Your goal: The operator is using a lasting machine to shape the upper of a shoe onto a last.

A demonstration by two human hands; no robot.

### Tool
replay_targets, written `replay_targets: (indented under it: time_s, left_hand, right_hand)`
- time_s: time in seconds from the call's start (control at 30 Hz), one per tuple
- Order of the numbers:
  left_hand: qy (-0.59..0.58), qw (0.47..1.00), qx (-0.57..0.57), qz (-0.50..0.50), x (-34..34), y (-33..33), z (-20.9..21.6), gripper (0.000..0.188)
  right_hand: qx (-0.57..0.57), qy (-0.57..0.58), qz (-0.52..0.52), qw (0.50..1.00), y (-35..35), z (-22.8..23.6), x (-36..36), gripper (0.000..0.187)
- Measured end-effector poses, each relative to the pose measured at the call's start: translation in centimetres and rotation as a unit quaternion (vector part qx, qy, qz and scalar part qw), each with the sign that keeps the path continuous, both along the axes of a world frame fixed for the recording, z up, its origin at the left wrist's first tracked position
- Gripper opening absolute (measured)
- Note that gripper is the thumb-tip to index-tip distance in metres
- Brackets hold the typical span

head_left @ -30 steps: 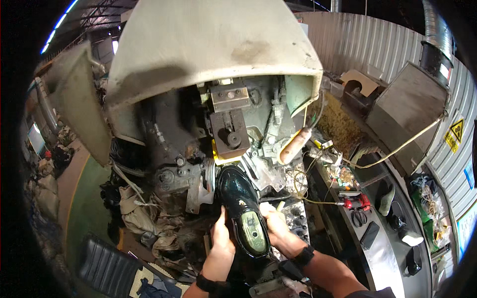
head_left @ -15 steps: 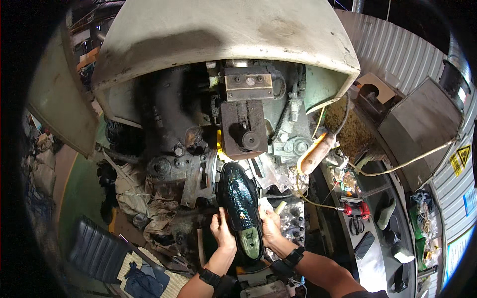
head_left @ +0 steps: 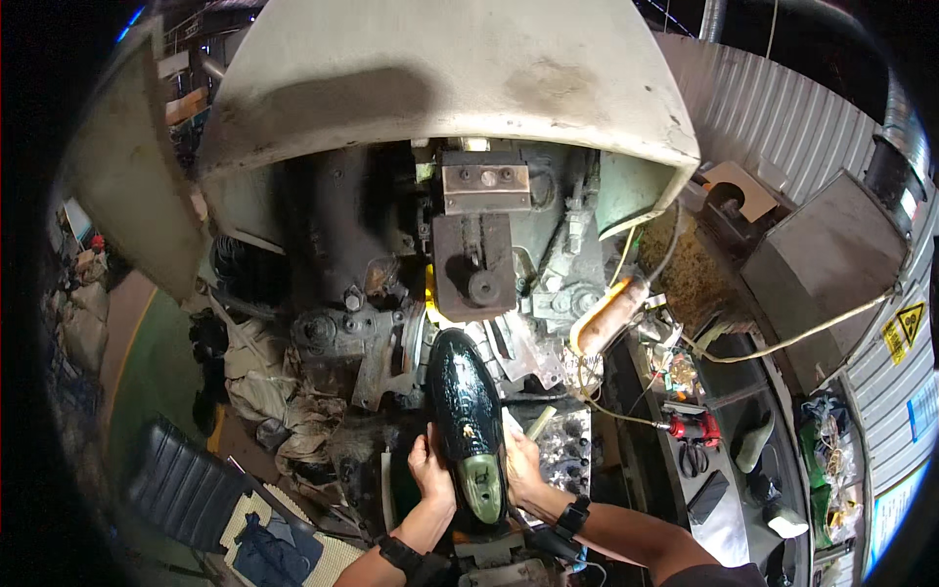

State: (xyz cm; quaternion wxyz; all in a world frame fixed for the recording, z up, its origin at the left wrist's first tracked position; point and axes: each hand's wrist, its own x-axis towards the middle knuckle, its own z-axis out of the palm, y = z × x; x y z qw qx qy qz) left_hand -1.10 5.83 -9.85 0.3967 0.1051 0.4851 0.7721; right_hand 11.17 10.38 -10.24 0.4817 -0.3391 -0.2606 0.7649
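A glossy black shoe upper (head_left: pixel 464 396) is stretched over a green shoe last (head_left: pixel 483 486), its rounded toe pointing away from me toward the machine's metal plates (head_left: pixel 535 354). My left hand (head_left: pixel 430 467) is closed against its left side, thumb up along the edge. On the opposite side, my right hand (head_left: pixel 520 468) grips it, fingers partly hidden by the shoe. A small pale piece (head_left: pixel 511 423) shows beside the right fingers; I cannot make out what it is. Above the toe hangs the machine's dark block (head_left: pixel 476 264).
A large cream hood (head_left: pixel 440 78) arches over the machine. To the right hangs a lit lamp (head_left: pixel 608 318) on a cord. A bench there holds a red tool (head_left: pixel 693 428), scissors (head_left: pixel 693 460) and a dark phone-like slab (head_left: pixel 708 496). At left stands a black padded chair (head_left: pixel 181 484).
The shoe and both hands sit slightly lower in view, and the shoe's toe has turned a little. Both hands keep their hold. The whole view has shifted slightly.
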Motion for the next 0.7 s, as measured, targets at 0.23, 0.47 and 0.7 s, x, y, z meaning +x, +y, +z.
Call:
replay_targets:
  time_s: [0.23, 0.47, 0.7]
  left_hand:
    - [0.028, 0.999, -0.016, -0.020, -0.6, 0.0, 0.3, 0.026]
    - [-0.176, 0.957, 0.075, -0.217, -0.4, -0.5, 5.6, 0.058]
    - [-0.151, 0.965, 0.092, -0.192, 1.4, -0.5, 2.7, 0.061]
  right_hand:
    - [0.021, -0.031, 0.016, 0.999, -0.4, 2.5, -0.1, 0.038]
    - [0.179, -0.136, 0.071, 0.972, -0.3, 4.7, -0.2, 0.057]
    - [0.085, -0.012, 0.085, 0.993, -1.7, 3.0, 0.0, 0.051]
